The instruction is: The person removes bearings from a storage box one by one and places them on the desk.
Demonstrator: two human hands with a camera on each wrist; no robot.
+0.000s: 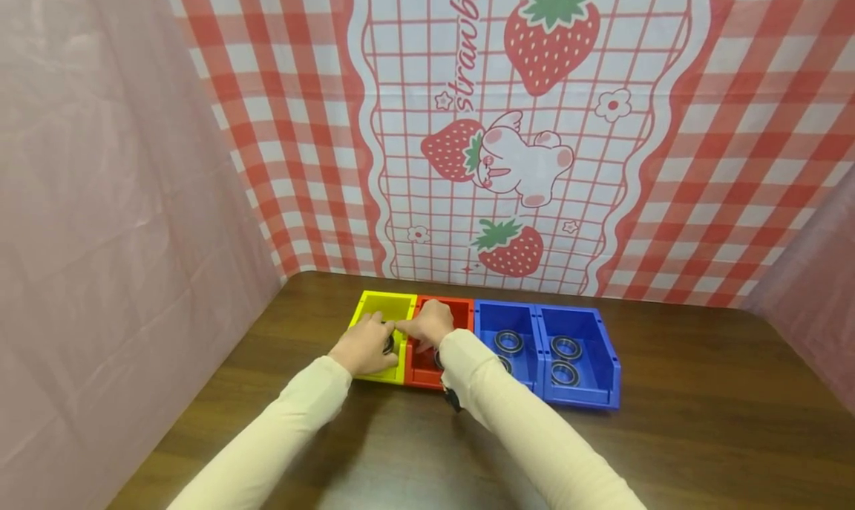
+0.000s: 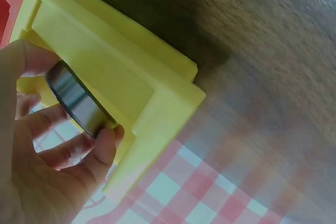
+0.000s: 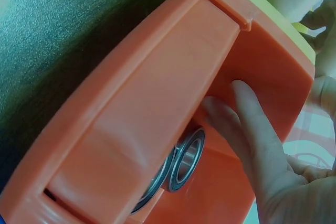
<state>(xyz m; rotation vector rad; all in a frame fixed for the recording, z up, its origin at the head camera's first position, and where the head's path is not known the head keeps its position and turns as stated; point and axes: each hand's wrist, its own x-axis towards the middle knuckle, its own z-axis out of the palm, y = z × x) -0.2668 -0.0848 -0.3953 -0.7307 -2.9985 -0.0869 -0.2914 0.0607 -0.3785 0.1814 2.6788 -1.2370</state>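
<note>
**Hands Dip Into Yellow and Red Bins in a Row of Four**

A person in pale sleeves (image 1: 528, 428) reaches across a wooden table (image 1: 695, 391) to a row of four plastic bins standing side by side. The left hand (image 1: 364, 345) is at the yellow bin (image 1: 389, 299), pinching a metal ring (image 2: 81, 103) edge-on between thumb and finger; the left wrist view shows the ring close by the bin's wall.

Just beside it, the right hand (image 1: 432, 324) dips into the red bin (image 1: 422, 377), holding nothing, its fingers extended and slightly spread. Whether the fingertips touch the bin's wall cannot be told. Near them, two more rings sit close together inside, a smaller-looking one (image 3: 175, 183) in plain sight and another (image 3: 155, 188) partly hidden behind the bin's front wall.

To the right, the first blue bin (image 1: 505, 307) holds two dark-edged rings, the nearer one partly covered by the right sleeve. The end blue bin (image 1: 604, 399) holds two others, one behind the other.

Behind the table hangs a red-and-white checked cloth (image 1: 755, 124) printed with strawberries (image 1: 551, 42), while a pale pink curtain (image 1: 133, 198) falls along the left side.
</note>
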